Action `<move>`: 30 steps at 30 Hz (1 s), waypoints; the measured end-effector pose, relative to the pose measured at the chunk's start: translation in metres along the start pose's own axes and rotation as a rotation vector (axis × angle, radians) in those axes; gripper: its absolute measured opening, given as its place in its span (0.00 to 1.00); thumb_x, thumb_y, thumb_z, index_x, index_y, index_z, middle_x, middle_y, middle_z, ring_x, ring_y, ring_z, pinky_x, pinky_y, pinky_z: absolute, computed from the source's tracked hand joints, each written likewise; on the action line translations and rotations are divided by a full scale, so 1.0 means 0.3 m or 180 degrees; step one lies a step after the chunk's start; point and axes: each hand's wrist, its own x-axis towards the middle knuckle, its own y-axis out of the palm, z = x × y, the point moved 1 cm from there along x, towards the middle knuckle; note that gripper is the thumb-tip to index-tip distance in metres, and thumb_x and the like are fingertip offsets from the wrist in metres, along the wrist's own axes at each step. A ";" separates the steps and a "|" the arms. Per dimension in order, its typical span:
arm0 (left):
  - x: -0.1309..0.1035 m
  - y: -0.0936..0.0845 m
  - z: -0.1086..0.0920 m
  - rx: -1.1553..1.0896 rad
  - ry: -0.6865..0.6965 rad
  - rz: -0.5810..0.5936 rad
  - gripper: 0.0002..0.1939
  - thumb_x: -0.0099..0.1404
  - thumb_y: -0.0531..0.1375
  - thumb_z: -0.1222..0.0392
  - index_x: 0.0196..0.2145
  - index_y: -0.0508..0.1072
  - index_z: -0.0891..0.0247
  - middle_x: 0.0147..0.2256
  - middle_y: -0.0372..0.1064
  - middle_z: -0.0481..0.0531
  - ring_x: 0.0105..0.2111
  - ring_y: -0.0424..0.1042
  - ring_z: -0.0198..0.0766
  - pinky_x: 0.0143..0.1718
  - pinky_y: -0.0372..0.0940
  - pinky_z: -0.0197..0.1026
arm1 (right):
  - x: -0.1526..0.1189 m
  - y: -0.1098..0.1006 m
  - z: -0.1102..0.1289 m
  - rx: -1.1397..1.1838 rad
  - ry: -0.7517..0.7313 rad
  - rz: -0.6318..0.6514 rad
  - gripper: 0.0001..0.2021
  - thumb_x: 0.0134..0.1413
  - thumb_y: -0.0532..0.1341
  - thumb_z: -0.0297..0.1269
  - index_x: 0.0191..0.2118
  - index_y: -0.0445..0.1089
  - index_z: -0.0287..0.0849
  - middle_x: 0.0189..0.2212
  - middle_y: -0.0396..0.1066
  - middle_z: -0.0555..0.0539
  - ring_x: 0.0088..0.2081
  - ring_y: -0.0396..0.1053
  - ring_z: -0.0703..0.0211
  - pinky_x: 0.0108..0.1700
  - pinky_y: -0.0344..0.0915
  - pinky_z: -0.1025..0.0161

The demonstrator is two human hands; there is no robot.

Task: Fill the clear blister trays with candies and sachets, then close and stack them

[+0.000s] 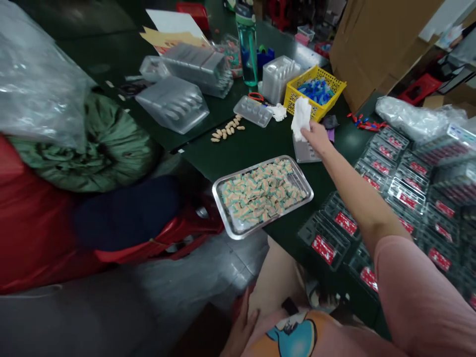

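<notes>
My right hand point(316, 138) reaches across the dark green table, its fingers closed on a crumpled white tissue point(302, 116). Beneath that hand lies a grey flat case point(305, 152), partly hidden. My left hand point(243, 322) is low beside my thigh, fingers stretched and apart, holding nothing that I can see. A metal tray point(232, 233) sits at the table edge between the hands, spread with many small green-and-beige pieces point(264, 191). Beyond the tissue stands a yellow basket point(316, 110) filled with small blue parts point(316, 90).
Rows of transparent packages with red cards point(345, 223) cover the right side. Several peanuts point(227, 129), a transparent plastic tray point(253, 110) and orange-handled scissors point(256, 96) lie farther back. A teal bottle point(247, 47) stands near stacked plastic trays point(174, 101). Green and red bags point(107, 148) fill the left.
</notes>
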 end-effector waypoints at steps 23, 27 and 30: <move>0.229 0.183 -0.507 -0.1663 0.2582 -0.0213 0.22 0.51 0.74 0.53 0.38 0.73 0.64 0.33 0.70 0.47 0.35 0.72 0.34 0.37 0.66 0.35 | -1.213 -0.058 0.337 0.0301 -0.0047 0.0810 0.14 0.63 0.58 0.49 0.43 0.67 0.43 0.31 0.71 0.49 0.35 0.70 0.55 0.40 0.66 0.60; 0.205 0.201 -0.525 -0.1986 0.2109 -0.0033 0.22 0.48 0.75 0.51 0.33 0.71 0.64 0.28 0.67 0.45 0.28 0.67 0.30 0.31 0.63 0.32 | -1.213 -0.076 0.302 0.0267 0.0258 0.0722 0.10 0.62 0.56 0.45 0.36 0.66 0.44 0.25 0.65 0.52 0.28 0.63 0.59 0.33 0.58 0.63; 0.198 0.207 -0.540 -0.2242 0.1649 0.0223 0.23 0.46 0.75 0.50 0.30 0.69 0.63 0.25 0.65 0.43 0.24 0.65 0.28 0.27 0.62 0.31 | -1.195 -0.082 0.288 0.0532 0.0426 0.0624 0.11 0.62 0.54 0.44 0.32 0.64 0.43 0.25 0.63 0.52 0.28 0.60 0.61 0.31 0.55 0.64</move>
